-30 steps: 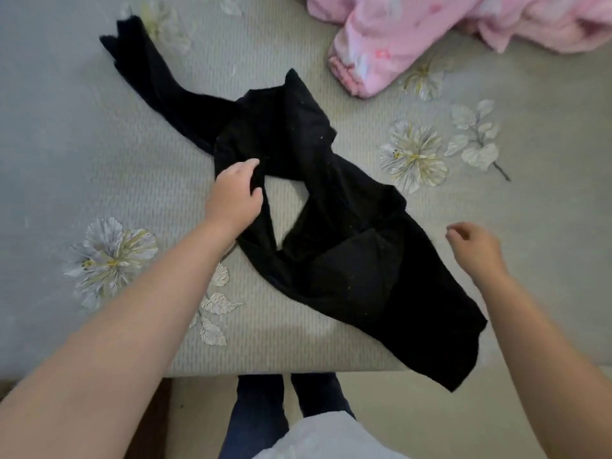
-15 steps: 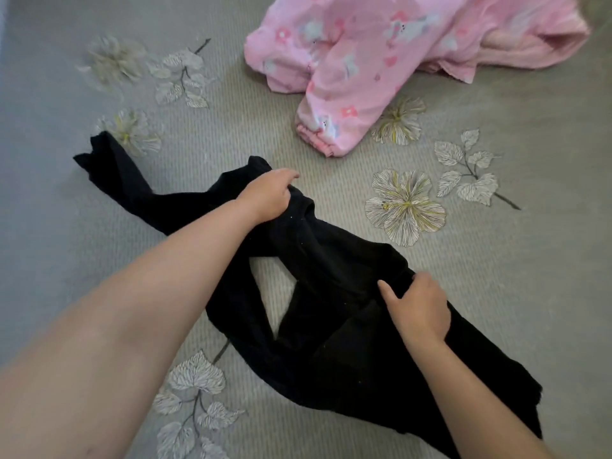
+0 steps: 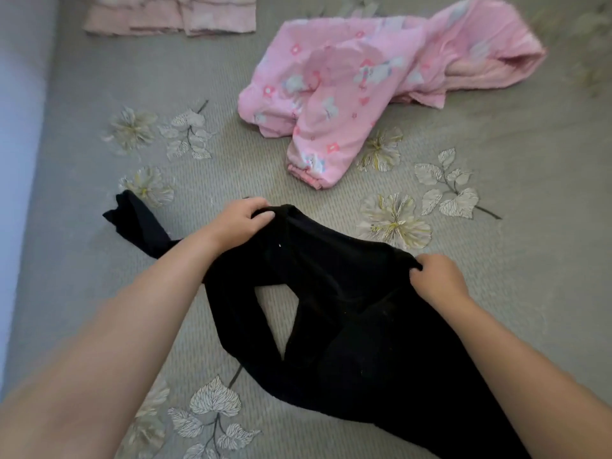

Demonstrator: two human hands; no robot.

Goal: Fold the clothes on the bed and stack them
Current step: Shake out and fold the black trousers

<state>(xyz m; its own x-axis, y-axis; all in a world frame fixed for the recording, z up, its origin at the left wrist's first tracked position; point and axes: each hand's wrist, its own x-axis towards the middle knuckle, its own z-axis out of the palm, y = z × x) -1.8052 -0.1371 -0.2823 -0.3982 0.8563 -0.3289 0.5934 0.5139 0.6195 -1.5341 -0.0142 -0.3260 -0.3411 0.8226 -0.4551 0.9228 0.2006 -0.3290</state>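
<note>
Gripping black garment [image 3: 347, 313] top edge, left hand [image 3: 243, 220], right hand [image 3: 433, 279], prob. waistband

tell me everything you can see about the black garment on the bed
The black garment is a soft, matte, knit-looking piece lying rumpled and unfolded on the grey flowered bedspread. A narrow limb trails off to the left, and a gap near its middle shows the bedspread through it. Small pale specks dot the fabric. The left hand grips its far edge and the right hand pinches the edge further right. Its near end runs out of view.
</note>
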